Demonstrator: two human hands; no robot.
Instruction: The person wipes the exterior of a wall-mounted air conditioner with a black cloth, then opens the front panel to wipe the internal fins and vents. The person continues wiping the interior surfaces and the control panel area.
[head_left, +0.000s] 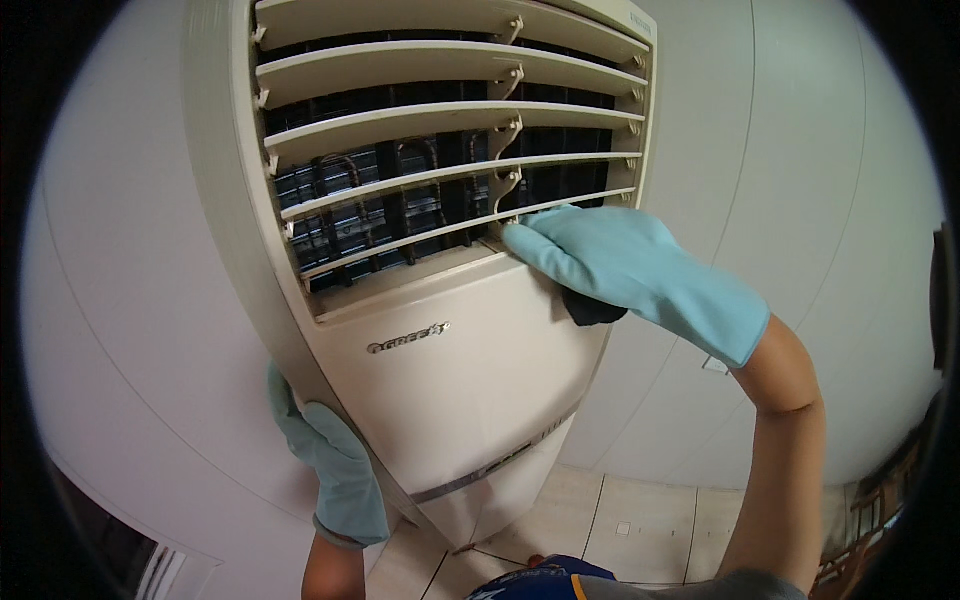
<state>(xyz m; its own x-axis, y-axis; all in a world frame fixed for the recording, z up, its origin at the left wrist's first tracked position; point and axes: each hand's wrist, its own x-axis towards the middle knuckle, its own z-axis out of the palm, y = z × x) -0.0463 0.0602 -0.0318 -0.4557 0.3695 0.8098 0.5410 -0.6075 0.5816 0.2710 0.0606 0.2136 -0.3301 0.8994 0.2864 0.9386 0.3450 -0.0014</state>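
Before me stands a white Gree floor-standing air conditioner (465, 390), its upper outlet crossed by several horizontal louver blades (450, 120). Dark coils and fins show behind the blades. My right hand (607, 259), in a light blue rubber glove, is at the right end of the lowest blade, by the outlet's bottom edge. A black cloth (594, 307) hangs from under that hand; the fingertips are partly hidden. Lower down, my left hand (326, 457) wears a matching glove and rests against the unit's left side panel (281, 300), its fingers partly behind the edge.
Pale wall panels (705, 150) rise behind and beside the unit. A wall socket (716, 365) is low on the right. Light floor tiles (645, 517) lie below, with wooden furniture (870, 517) at the far right. A dark opening (112, 525) shows at lower left.
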